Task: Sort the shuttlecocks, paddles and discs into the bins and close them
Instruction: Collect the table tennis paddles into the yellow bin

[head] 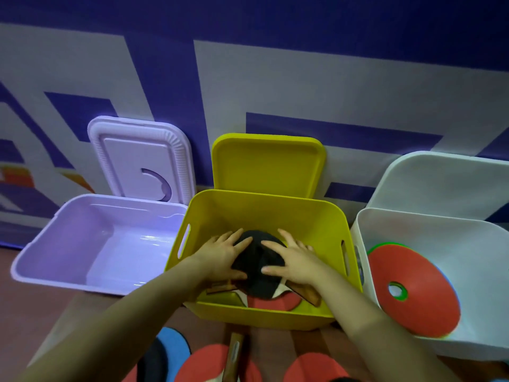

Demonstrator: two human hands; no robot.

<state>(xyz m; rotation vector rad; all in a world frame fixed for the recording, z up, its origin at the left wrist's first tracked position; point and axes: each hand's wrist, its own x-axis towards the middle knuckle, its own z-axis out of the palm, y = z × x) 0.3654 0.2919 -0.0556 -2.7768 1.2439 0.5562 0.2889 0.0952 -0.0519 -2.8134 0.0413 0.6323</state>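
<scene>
Inside yellow bin point(264, 208), both hands press paddles point(259, 260); white bin point(429, 230) holds discs point(413, 288).

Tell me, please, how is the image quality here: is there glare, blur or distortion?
Head view: dim, bluish light; glare streaks on the floor of the purple bin; wide-angle bending tilts the white bin outward; colour fringing rims the red disc; the paddles at the bottom edge look soft; both hands on the black paddle stay fairly sharp.

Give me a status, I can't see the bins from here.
Both hands, left and right, flat on black paddle in yellow bin. Discs in white bin. Purple bin holds nothing. All lids open.
</scene>
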